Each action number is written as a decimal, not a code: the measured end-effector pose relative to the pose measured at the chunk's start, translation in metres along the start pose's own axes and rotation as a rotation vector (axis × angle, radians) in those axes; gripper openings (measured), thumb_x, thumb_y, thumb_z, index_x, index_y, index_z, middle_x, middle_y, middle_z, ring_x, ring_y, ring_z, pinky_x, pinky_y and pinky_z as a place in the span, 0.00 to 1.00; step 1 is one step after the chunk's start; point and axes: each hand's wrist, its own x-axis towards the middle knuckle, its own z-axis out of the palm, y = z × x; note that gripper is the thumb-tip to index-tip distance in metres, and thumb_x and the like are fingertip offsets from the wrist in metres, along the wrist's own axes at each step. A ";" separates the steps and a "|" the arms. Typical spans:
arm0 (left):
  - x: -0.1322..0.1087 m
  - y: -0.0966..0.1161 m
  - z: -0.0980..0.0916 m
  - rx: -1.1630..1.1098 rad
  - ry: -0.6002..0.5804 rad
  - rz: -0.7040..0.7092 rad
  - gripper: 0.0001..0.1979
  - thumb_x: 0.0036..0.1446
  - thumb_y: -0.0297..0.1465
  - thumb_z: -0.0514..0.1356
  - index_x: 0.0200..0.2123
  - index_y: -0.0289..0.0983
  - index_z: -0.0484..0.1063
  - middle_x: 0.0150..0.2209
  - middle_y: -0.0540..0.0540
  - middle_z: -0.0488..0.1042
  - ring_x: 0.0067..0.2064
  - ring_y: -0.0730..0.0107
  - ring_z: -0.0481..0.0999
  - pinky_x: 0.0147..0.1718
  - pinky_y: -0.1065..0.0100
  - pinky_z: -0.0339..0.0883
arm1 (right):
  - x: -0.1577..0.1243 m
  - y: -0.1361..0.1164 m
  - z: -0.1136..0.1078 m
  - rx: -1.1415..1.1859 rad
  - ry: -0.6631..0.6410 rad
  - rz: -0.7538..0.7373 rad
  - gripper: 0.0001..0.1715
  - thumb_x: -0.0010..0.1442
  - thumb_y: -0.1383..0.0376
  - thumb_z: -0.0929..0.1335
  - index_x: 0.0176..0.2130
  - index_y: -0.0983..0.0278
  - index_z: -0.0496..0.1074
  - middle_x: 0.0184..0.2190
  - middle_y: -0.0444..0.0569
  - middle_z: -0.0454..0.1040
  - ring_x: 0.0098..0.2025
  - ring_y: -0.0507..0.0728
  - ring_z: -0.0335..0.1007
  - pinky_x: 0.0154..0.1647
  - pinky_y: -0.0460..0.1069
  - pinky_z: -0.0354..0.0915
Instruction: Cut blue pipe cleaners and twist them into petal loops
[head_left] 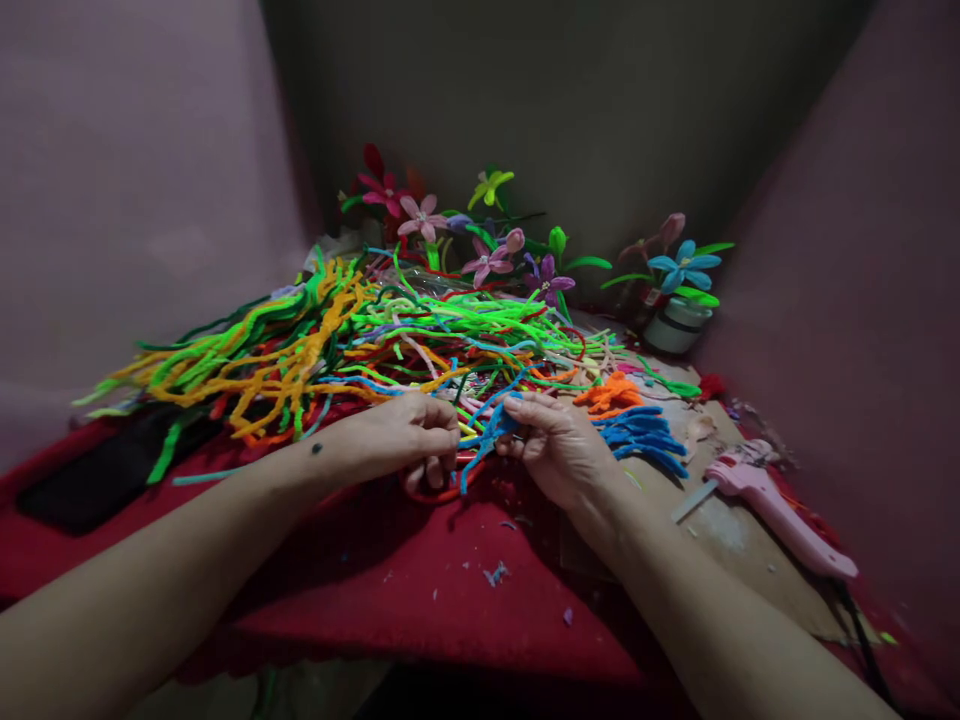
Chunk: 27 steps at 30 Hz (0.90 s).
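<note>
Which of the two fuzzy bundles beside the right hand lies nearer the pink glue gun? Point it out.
The blue bundle: its ends point toward the glue gun, while the orange bundle lies behind it, farther from the gun.

No lettering, number or sign can be read anywhere here.

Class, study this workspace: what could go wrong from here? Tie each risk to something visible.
The pink glue gun lies on the cardboard near the right forearm; if hot, it might burn skin, though its heat cannot be seen. The blue piece pinched in the right hand could bend out of shape. The tangled coloured stems heaped close by might snag it.
</note>
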 end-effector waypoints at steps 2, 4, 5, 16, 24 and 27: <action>-0.002 0.004 0.001 0.165 0.179 0.074 0.09 0.50 0.35 0.55 0.28 0.34 0.68 0.23 0.49 0.71 0.22 0.73 0.69 0.21 0.73 0.63 | 0.000 0.000 0.001 -0.003 0.010 -0.015 0.07 0.42 0.67 0.73 0.24 0.68 0.73 0.21 0.42 0.71 0.22 0.48 0.66 0.20 0.43 0.63; -0.004 0.008 0.005 0.252 0.391 0.188 0.12 0.50 0.37 0.55 0.34 0.35 0.69 0.28 0.49 0.72 0.27 0.72 0.70 0.25 0.72 0.65 | -0.001 0.001 0.002 -0.013 0.025 -0.028 0.08 0.41 0.67 0.74 0.25 0.67 0.73 0.22 0.43 0.72 0.22 0.48 0.66 0.20 0.44 0.64; -0.005 0.009 0.007 0.262 0.458 0.232 0.13 0.50 0.38 0.56 0.36 0.35 0.70 0.30 0.49 0.73 0.29 0.71 0.71 0.28 0.72 0.65 | -0.001 0.001 0.004 -0.023 0.031 -0.031 0.09 0.41 0.66 0.74 0.26 0.67 0.74 0.22 0.43 0.72 0.21 0.48 0.66 0.21 0.44 0.64; -0.008 0.005 0.014 0.409 0.460 0.351 0.10 0.50 0.36 0.60 0.33 0.37 0.75 0.31 0.49 0.75 0.33 0.69 0.72 0.33 0.71 0.63 | -0.007 0.004 0.012 -0.122 0.067 -0.050 0.11 0.38 0.64 0.75 0.25 0.67 0.73 0.19 0.41 0.71 0.18 0.46 0.62 0.21 0.44 0.59; 0.001 -0.004 0.022 0.556 0.354 0.403 0.07 0.51 0.29 0.57 0.23 0.34 0.71 0.20 0.54 0.65 0.24 0.78 0.63 0.25 0.75 0.55 | -0.007 0.004 0.010 -0.066 0.060 -0.054 0.09 0.40 0.66 0.74 0.24 0.66 0.72 0.18 0.41 0.70 0.17 0.46 0.60 0.18 0.44 0.56; 0.000 -0.002 0.016 0.532 0.275 0.394 0.09 0.51 0.30 0.57 0.21 0.34 0.69 0.19 0.55 0.61 0.24 0.79 0.59 0.24 0.76 0.54 | -0.004 0.003 0.006 -0.011 0.054 -0.011 0.08 0.40 0.68 0.73 0.23 0.67 0.71 0.18 0.41 0.69 0.17 0.47 0.59 0.17 0.44 0.55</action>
